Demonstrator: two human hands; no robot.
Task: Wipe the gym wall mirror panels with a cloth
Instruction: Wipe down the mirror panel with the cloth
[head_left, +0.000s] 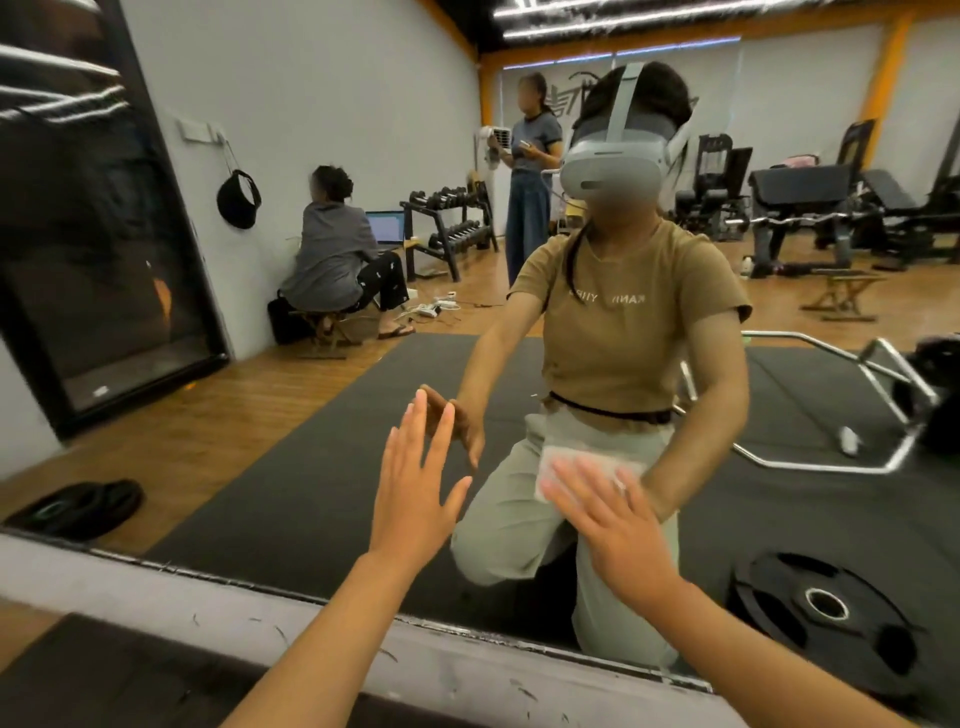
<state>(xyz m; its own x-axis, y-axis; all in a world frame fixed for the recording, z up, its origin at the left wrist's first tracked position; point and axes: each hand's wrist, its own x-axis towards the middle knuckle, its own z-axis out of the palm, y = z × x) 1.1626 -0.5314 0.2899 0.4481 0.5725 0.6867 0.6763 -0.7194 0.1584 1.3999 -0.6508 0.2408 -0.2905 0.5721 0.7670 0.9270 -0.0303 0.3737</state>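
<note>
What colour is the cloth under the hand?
White. The cloth lies flat against the mirror under the right hand, seen in the head view.

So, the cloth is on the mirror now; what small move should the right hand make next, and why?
Probably slide the cloth to the right, kept flat. The right hand presses it against the mirror with straight fingers, low on the panel. The open left hand is at the glass just to its left, so that side is taken.
</note>
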